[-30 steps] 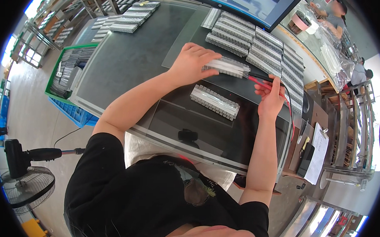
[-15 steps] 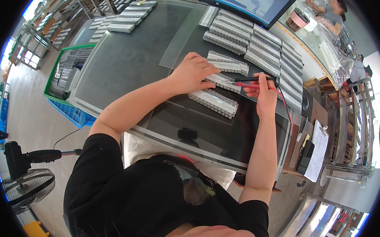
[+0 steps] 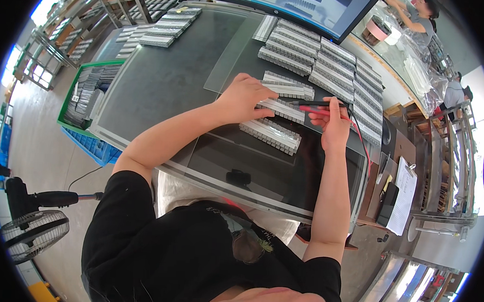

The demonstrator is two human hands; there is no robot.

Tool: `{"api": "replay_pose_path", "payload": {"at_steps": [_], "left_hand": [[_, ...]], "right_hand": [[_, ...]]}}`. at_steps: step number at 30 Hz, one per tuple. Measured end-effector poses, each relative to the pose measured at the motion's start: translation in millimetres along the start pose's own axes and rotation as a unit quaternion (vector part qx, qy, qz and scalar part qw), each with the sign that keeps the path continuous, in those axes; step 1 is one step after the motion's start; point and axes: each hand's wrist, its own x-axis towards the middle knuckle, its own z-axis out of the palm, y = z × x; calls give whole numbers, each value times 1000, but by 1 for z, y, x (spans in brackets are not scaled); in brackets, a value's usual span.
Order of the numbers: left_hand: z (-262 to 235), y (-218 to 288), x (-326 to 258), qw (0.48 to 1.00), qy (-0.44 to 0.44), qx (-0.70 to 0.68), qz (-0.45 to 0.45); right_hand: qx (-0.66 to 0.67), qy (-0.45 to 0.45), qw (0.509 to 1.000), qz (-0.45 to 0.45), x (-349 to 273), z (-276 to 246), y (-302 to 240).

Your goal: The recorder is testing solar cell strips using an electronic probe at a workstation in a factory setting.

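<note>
A grey-and-white segmented strip (image 3: pixel 287 111) lies crosswise on the dark tabletop, pinched at its left end between the thumb and fingers of my left hand (image 3: pixel 241 101). My right hand (image 3: pixel 334 125) is closed round a pair of test probes, a black probe (image 3: pixel 314 103) and a red probe (image 3: pixel 315 110), side by side. Their tips point left, over or on the strip; contact is too small to make out. One similar strip (image 3: pixel 269 136) lies nearer me. Just beyond the held strip are more strips (image 3: pixel 290 90), set at a slight angle.
Rows of stacked strips (image 3: pixel 332 74) fill the table's far right, below a monitor (image 3: pixel 302 8). Another stack (image 3: pixel 172 26) sits at the far left. A green crate (image 3: pixel 66 103) stands left of the table, a clipboard (image 3: pixel 405 193) and phone (image 3: pixel 388 203) right. A person works behind.
The whole view has shifted slightly. Both hands keep nearly the same places, with the probes still over the held strip. The person in the background has moved their arms.
</note>
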Motion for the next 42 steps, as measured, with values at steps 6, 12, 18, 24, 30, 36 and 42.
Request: {"api": "replay_pose_path", "payload": {"at_steps": [6, 12, 18, 24, 30, 36, 42], "left_hand": [[-24, 25, -18, 996, -73, -50, -21], [-11, 25, -39, 999, -37, 0, 27], [-12, 32, -33, 998, -35, -1, 53], [-7, 32, -34, 998, -47, 10, 47], [-17, 30, -14, 999, -7, 3, 39], [11, 4, 3, 999, 25, 28, 27], [20, -2, 1, 999, 34, 25, 26]], "right_hand": [[43, 24, 999, -12, 0, -2, -1], [40, 8, 999, -13, 0, -2, 1], [37, 14, 999, -5, 0, -2, 0], [26, 15, 1000, -3, 2, -1, -3], [61, 39, 997, -16, 0, -2, -6], [-6, 29, 999, 14, 0, -5, -5], [-65, -27, 997, 15, -2, 0, -2]]}}
